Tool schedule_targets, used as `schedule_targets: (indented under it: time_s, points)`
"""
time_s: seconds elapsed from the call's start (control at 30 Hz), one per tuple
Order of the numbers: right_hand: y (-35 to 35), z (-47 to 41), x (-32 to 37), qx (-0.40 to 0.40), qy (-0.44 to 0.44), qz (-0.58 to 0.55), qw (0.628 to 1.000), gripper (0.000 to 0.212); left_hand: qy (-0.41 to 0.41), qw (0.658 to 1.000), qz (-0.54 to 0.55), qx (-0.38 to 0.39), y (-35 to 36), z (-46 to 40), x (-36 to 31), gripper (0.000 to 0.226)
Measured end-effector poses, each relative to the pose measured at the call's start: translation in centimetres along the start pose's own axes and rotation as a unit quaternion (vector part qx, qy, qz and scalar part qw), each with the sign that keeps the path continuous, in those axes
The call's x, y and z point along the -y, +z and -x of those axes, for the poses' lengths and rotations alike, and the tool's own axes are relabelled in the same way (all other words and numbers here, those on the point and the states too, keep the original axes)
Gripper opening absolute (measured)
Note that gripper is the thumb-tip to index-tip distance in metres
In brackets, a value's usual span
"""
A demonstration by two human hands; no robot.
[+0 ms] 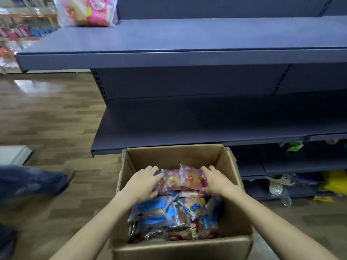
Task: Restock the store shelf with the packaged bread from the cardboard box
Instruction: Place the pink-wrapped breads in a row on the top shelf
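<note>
Upright, pink bread packs [183,180] between hands.

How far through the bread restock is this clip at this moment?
Early. Done: one pink bread pack sits at the left end of the top shelf. In hand: left hand and right hand are gathering the pink packs inside the cardboard box. Left: blue packs and darker ones beneath still fill the box, and the middle shelf holds nothing.
</note>
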State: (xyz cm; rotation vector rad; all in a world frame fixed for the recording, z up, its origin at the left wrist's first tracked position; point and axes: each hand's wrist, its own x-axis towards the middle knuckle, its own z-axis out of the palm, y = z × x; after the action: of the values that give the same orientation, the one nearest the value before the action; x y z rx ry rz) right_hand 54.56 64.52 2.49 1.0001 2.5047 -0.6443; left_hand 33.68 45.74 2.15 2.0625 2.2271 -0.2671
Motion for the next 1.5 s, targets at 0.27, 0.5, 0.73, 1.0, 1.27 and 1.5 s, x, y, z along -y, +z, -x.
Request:
schedule_targets:
  time_s: [0.27, 0.5, 0.73, 1.0, 1.27, 1.5]
  points:
    - [1.3, -1.3, -1.9, 0.024, 0.052, -0.04, 0.998, 0.081, 0.025, 0.999, 0.012, 0.021, 0.7, -5.1, -3.2, 0.049]
    - [2.1, -1.4, -2.8, 0.017, 0.047, -0.067, 0.996, 0.081, 0.027, 0.999, 0.009, 0.026, 1.3, -10.3, -6.3, 0.063]
    - [2.7, -1.1, -3.3, -0.028, 0.034, -0.095, 0.995, 0.074, 0.014, 0.994, 0.008, 0.109, 2.7, -15.4, -9.4, 0.068]
    - [3.4, -1.0, -3.6, -0.038, 0.012, -0.088, 0.995, 0.07, -0.023, 0.989, -0.026, 0.141, 3.7, -16.7, -9.7, 0.062]
    - [3.5, -0.9, -3.6, -0.019, 0.0, -0.063, 0.998, 0.068, -0.044, 0.989, -0.047, 0.131, 4.1, -15.6, -9.3, 0.059]
    - [3.2, -0.5, -3.5, -0.007, -0.017, -0.05, 0.999, 0.065, -0.06, 0.989, -0.075, 0.112, 3.1, -13.6, -8.8, 0.065]
